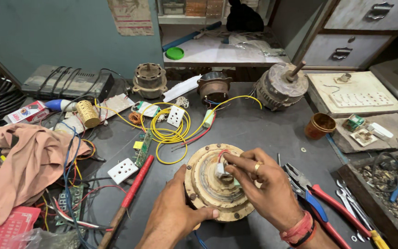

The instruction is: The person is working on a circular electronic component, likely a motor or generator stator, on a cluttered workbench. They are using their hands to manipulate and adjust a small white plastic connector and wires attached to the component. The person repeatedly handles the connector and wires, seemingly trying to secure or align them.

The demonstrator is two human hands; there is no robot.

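Steadying the round fan motor (210,184) on the dark surface (263,129), your left hand (176,216) wraps its rim at seven o'clock, thumb pressed along the edge. Your right hand (263,184) comes in from three o'clock, fingers (231,161) pinched shut on the small white part with wires at the hub. Red-handled pliers (318,198) lie just beside your right wrist.

Bench left edge: pink cloth (24,161). Centre: yellow wire coil (169,127). Right edge: red-handled pliers (321,203), brown cup (320,125).
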